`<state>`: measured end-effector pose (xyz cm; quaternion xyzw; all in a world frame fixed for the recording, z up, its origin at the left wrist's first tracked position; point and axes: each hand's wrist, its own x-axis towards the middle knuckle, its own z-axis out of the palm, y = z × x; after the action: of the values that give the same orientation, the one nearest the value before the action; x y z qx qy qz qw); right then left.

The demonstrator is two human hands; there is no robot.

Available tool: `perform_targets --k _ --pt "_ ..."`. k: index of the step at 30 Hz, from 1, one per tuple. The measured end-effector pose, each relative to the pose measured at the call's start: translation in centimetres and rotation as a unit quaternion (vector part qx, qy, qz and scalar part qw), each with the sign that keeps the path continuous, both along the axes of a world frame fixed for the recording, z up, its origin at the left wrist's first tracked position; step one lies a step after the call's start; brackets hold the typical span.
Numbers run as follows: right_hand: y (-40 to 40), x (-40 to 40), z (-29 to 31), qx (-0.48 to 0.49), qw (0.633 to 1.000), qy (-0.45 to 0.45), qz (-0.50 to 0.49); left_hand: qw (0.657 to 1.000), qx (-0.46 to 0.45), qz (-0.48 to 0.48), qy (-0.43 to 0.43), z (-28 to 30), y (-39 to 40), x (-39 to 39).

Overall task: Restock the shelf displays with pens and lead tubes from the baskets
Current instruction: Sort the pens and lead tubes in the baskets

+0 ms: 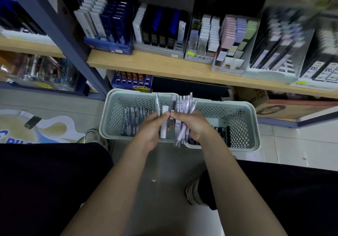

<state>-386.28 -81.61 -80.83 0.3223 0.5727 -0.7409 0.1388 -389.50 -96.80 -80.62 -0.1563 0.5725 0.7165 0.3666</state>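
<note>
Two pale green baskets point(117, 111) sit side by side on the floor, just under the front edge of the wooden shelf point(155, 65). Both hands hang over the place where the baskets meet. The right hand point(192, 124) has its fingers curled round a bunch of purple pens point(186, 104) and what may be lead tubes; it is hard to tell them apart. The left hand point(151, 126) pinches a white tube point(164, 122) and one thin pen. All of them stand long-ways, tips pointing away from the person toward the shelf. More pens lie in the left basket, near its back wall. The display boxes point(199, 39) on the shelf are up and ahead, so both hands must lift forward. The right hand, with more in it, looks a bit nearer.
</note>
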Motion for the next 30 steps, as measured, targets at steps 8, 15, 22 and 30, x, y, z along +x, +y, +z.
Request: perform_targets --k 8,15,22,30 --pt "0.1 -0.3 -1.3 0.022 0.997 0.0 0.073 0.999 0.007 -0.024 -0.033 -1.1 -0.5 -1.1" --pt "-0.5 -0.8 -2.1 -0.053 0.998 -0.004 0.043 0.999 -0.023 -0.027 -0.03 -2.0 -1.8 -1.6" --pt "-1.8 -1.8 -1.6 -0.064 0.997 -0.026 -0.022 0.997 0.002 -0.078 -0.01 -3.1 -2.6 -1.3" --pt "-4.3 -2.7 -1.7 -0.094 0.993 -0.035 -0.055 0.993 -0.026 -0.087 0.07 -4.0 -3.3 -1.3"
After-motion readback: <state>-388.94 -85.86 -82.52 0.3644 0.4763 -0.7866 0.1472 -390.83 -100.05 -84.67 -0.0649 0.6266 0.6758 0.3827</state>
